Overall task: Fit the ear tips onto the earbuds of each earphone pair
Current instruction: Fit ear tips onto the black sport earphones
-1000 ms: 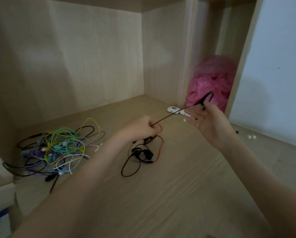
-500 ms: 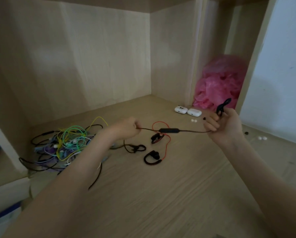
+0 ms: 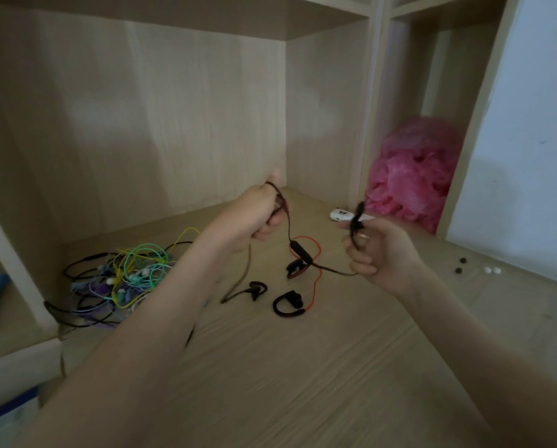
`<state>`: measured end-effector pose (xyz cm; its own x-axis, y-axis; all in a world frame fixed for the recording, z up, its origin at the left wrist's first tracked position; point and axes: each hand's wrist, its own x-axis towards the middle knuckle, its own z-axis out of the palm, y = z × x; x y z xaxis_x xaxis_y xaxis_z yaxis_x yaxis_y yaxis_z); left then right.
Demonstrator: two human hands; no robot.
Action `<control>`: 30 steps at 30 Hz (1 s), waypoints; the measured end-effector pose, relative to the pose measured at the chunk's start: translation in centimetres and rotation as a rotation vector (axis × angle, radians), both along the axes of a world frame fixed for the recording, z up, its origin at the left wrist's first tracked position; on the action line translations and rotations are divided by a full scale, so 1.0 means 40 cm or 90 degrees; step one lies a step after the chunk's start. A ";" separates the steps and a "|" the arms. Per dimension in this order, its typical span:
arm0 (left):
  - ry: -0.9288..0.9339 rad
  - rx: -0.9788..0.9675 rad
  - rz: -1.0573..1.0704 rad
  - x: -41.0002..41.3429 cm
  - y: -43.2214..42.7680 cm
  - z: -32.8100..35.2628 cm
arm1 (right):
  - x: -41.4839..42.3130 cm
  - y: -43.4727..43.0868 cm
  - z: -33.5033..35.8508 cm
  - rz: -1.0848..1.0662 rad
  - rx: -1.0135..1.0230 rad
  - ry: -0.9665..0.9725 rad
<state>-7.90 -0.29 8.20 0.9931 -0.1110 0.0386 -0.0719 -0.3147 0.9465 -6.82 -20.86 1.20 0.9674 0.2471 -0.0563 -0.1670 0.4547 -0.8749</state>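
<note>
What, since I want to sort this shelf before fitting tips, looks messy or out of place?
The coloured earphones lie in one tangled heap at the left, cables crossing each other. Small black ear tips and white ear tips lie loose at the right, apart from any earbud.

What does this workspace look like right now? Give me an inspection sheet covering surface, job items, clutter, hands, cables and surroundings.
Surface: wooden shelf floor, everything below lies on it.
Job's things: black earphone held up between both hands; red-and-black earphone pair lying down; loose black ear tips and white ear tips at far right.
Clutter: tangle of coloured earphones at left; white cases at back.
Grippers: left hand grips the cable; right hand holds the earbud end.
Cables: black cable sags between the hands, inline remote midway.
Surroundings: wooden cubby walls; pink plastic bag in the next compartment.
</note>
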 end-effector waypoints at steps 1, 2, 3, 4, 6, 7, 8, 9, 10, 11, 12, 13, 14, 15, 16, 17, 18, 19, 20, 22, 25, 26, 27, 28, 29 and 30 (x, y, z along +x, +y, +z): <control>-0.009 -0.037 -0.032 -0.006 -0.013 0.011 | -0.008 0.018 -0.001 0.050 -0.030 -0.010; -0.022 -0.054 -0.049 -0.010 -0.025 0.022 | -0.017 0.039 -0.002 0.101 -0.068 -0.020; -0.034 -0.050 -0.053 -0.014 -0.034 0.028 | -0.025 0.061 -0.003 0.145 -0.118 -0.029; -0.044 -0.016 -0.046 -0.016 -0.039 0.030 | -0.032 0.083 -0.006 0.174 -0.183 -0.037; -0.054 0.152 -0.028 -0.017 -0.029 0.012 | -0.041 0.125 -0.017 0.183 -0.317 -0.052; -0.043 0.271 -0.030 -0.017 -0.016 -0.002 | -0.044 0.142 -0.022 0.174 -0.364 -0.055; -0.022 0.388 -0.052 -0.019 0.001 -0.021 | -0.045 0.154 -0.027 0.161 -0.398 -0.054; 0.012 0.474 -0.098 -0.021 0.016 -0.043 | -0.046 0.161 -0.032 0.149 -0.424 -0.049; 0.061 0.515 -0.153 -0.026 0.035 -0.066 | -0.048 0.165 -0.037 0.137 -0.445 -0.043; 0.119 0.512 -0.200 -0.033 0.052 -0.084 | -0.050 0.163 -0.040 0.128 -0.462 -0.041; 0.179 0.480 -0.233 -0.047 0.070 -0.095 | -0.053 0.161 -0.043 0.124 -0.475 -0.044; 0.228 0.440 -0.261 -0.056 0.085 -0.105 | -0.056 0.158 -0.044 0.122 -0.487 -0.050; 0.259 0.406 -0.283 -0.062 0.100 -0.112 | -0.059 0.155 -0.044 0.122 -0.499 -0.057; 0.273 0.372 -0.296 -0.063 0.115 -0.119 | -0.064 0.155 -0.045 0.120 -0.509 -0.063; 0.281 0.339 -0.304 -0.064 0.127 -0.118 | -0.067 0.155 -0.047 0.116 -0.515 -0.068; 0.287 0.302 -0.305 -0.070 0.135 -0.113 | -0.072 0.157 -0.048 0.111 -0.516 -0.071; 0.291 0.268 -0.304 -0.077 0.143 -0.105 | -0.075 0.158 -0.048 0.104 -0.513 -0.072; 0.294 0.238 -0.312 -0.081 0.151 -0.101 | -0.078 0.158 -0.049 0.094 -0.510 -0.072; 0.294 0.243 -0.325 -0.084 0.156 -0.098 | -0.079 0.155 -0.048 0.082 -0.509 -0.068; 0.268 0.445 -0.352 -0.097 0.153 -0.089 | -0.079 0.144 -0.052 0.055 -0.505 -0.049; 0.115 0.877 -0.230 -0.109 0.119 -0.092 | -0.071 0.119 -0.063 0.015 -0.506 -0.014; 0.076 0.901 -0.171 -0.109 0.105 -0.102 | -0.070 0.110 -0.067 0.008 -0.515 -0.009; 0.045 0.884 -0.132 -0.102 0.093 -0.116 | -0.068 0.103 -0.068 0.005 -0.519 -0.008; 0.021 0.843 -0.108 -0.094 0.083 -0.130 | -0.067 0.098 -0.070 0.007 -0.514 -0.007; 0.006 0.794 -0.086 -0.083 0.074 -0.148 | -0.067 0.094 -0.072 0.011 -0.504 -0.005; -0.004 0.747 -0.067 -0.071 0.066 -0.167 | -0.067 0.093 -0.073 0.016 -0.492 -0.004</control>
<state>-10.74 2.33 1.53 0.9769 -0.1633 -0.1378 -0.1533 -0.9849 0.0805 -9.50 -17.14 -1.74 0.9628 0.1612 -0.2167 -0.1637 -0.2899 -0.9430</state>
